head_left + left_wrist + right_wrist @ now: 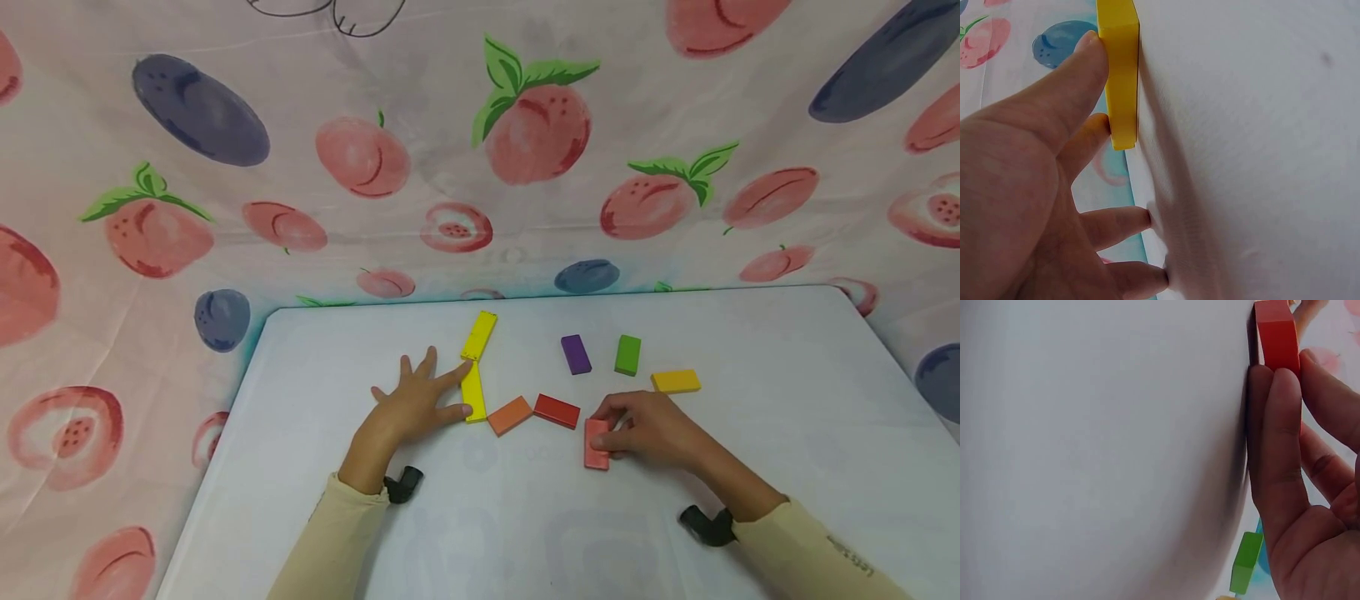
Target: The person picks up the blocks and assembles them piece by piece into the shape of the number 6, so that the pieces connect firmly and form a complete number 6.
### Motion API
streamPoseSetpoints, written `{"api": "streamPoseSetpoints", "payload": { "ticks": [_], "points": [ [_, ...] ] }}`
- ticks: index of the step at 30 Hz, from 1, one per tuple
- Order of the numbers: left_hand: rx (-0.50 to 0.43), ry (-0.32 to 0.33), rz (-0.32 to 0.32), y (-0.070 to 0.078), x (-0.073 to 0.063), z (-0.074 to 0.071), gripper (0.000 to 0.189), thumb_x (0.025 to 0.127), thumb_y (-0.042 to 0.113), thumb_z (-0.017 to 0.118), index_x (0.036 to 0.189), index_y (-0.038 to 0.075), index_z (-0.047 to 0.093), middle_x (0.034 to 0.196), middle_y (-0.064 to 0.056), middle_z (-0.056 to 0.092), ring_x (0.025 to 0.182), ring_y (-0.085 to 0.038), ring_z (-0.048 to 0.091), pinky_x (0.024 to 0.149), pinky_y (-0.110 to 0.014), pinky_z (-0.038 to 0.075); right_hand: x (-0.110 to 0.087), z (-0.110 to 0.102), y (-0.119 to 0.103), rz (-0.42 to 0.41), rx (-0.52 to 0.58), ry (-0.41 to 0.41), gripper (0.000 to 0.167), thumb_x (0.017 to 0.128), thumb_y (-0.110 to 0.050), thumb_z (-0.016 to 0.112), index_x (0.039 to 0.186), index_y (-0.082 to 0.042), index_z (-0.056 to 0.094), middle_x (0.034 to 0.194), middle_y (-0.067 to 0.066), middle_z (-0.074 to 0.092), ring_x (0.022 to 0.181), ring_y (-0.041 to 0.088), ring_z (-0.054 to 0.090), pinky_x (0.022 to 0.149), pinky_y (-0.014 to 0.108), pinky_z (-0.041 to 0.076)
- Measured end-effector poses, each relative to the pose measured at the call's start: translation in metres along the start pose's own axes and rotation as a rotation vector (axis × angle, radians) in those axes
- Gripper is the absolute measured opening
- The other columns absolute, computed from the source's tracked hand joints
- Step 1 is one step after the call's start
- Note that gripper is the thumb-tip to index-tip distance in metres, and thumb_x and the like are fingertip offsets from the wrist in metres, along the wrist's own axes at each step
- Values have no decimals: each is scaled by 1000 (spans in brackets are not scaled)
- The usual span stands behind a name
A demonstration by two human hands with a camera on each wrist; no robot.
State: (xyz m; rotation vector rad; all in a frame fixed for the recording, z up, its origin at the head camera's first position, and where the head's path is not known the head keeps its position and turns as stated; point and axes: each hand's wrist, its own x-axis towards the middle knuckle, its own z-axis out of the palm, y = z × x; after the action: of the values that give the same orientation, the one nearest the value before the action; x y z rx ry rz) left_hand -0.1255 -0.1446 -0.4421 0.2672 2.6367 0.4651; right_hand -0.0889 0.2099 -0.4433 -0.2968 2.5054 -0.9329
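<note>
My left hand (pixel 412 404) is spread on the white table, its index fingertip and thumb touching the left side of a lower yellow block (pixel 473 393). In the left wrist view, this yellow block (pixel 1121 75) stands against the thumb and one finger, with the other fingers apart. Above it lies another yellow block (pixel 479 335), end to end with it. An orange block (pixel 510 415) and a red block (pixel 557 411) continue the bent row rightward. With thumb and fingers, my right hand (pixel 645 427) pinches a pink block (pixel 596 454), just right of the red one.
Behind the right hand lie a purple block (pixel 576 354), a green block (pixel 627 355) and an orange-yellow block (pixel 677 382), apart from one another. A fruit-printed cloth (pixel 435 150) rises behind the white table (pixel 480 533). Both wrists wear black straps.
</note>
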Motion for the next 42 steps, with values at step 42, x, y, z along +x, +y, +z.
{"api": "streamPoseSetpoints", "payload": {
  "ticks": [42],
  "points": [
    [13, -7, 5, 0, 1, 0, 73, 93, 57, 67, 156, 48, 33, 173, -16, 8, 154, -56, -2, 98, -93, 7, 1, -2, -4, -65, -40, -71, 35, 78, -33, 89, 106, -19, 73, 85, -7, 65, 77, 13, 59, 66, 25, 51]
  ]
}}
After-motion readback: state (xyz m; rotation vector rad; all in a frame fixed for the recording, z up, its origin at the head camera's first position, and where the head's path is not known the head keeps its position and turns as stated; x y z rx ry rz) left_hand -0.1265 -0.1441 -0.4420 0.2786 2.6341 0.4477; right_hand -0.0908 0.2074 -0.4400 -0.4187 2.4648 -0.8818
